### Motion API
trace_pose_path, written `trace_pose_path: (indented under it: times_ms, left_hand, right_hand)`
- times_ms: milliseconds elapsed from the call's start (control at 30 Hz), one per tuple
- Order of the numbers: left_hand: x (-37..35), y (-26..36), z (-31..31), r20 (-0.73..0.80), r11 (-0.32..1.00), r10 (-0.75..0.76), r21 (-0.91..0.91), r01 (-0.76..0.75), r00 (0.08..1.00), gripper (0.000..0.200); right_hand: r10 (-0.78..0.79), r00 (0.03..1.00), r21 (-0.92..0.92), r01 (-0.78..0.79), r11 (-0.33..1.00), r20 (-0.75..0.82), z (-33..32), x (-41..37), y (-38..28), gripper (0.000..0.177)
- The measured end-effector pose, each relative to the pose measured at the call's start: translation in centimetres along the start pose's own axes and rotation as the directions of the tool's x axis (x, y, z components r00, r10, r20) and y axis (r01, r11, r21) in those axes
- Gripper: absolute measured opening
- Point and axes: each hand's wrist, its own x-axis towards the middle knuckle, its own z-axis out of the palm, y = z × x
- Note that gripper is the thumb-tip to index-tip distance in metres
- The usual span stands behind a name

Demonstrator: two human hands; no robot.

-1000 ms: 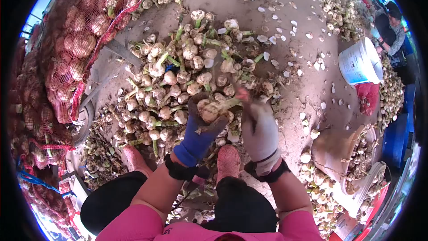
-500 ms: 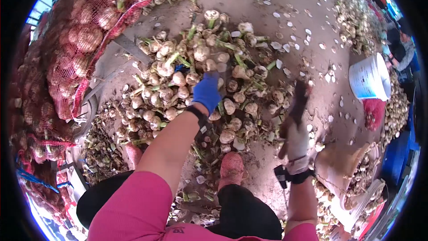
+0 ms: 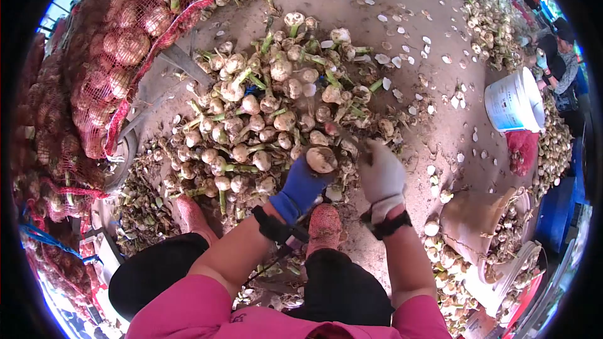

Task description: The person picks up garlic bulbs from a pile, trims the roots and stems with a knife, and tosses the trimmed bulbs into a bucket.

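Observation:
My left hand [image 3: 299,191], in a blue glove, holds a garlic bulb [image 3: 321,159] with its pale cut side facing up. Just right of it is my right hand [image 3: 382,172] in a whitish glove, closed round a tool [image 3: 347,138] blurred by motion, its reddish tip pointing up and left. Past both hands lies a large heap of garlic bulbs [image 3: 250,105] with green stems on the ground. My feet, in reddish shoes [image 3: 325,223], stand at the near edge of the heap.
Red mesh sacks of bulbs [image 3: 119,44] stand at the left. A white bucket [image 3: 507,103] is at the right, above a tipped tan container [image 3: 472,220]. A person [image 3: 556,56] is at the far right, beside more garlic [image 3: 490,25]. Peelings dot the ground.
My left hand has drawn back from the heap and now holds a bulb. My right hand has moved left and up, bringing the tool close to that bulb.

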Motion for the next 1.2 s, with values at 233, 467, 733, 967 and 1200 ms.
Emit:
trace_pose_path:
  times_ms: [233, 467, 733, 967, 1200]
  left_hand:
    - [1.2, -3.0, -2.1, 0.146, 0.725, -0.083, -0.67, 0.16, 0.986, 0.035]
    - [0.3, 3.2, -1.7, 0.012, 0.968, 0.143, 0.205, -0.143, 0.99, 0.029]
    - [-3.7, 0.9, -1.0, 0.139, 0.965, 0.212, 0.128, -0.229, 0.967, 0.061]
    - [-2.0, 6.3, -3.3, 0.366, 0.867, -0.451, -0.035, 0.497, 0.814, 0.025]
    - [-0.9, 5.0, -3.7, 0.172, 0.964, -0.264, 0.058, 0.258, 0.949, 0.035]
  right_hand:
    - [-0.492, 0.855, -0.164, 0.515, 0.841, 0.163, -1.2, -2.9, -5.9, 0.02]
    - [0.095, 0.993, -0.1, -0.101, 0.99, -0.064, 1.4, 0.6, 5.1, 0.011]
    - [-0.004, 0.825, 0.633, -0.43, 0.643, 0.565, 8.9, -6.9, 6.6, 0.027]
    - [-0.092, 0.993, 0.398, 0.052, 0.916, 0.08, 0.7, 0.9, -3.1, 0.019]
    - [0.021, 0.939, -0.033, -0.01, 0.999, 0.344, 0.2, -2.6, 1.2, 0.015]
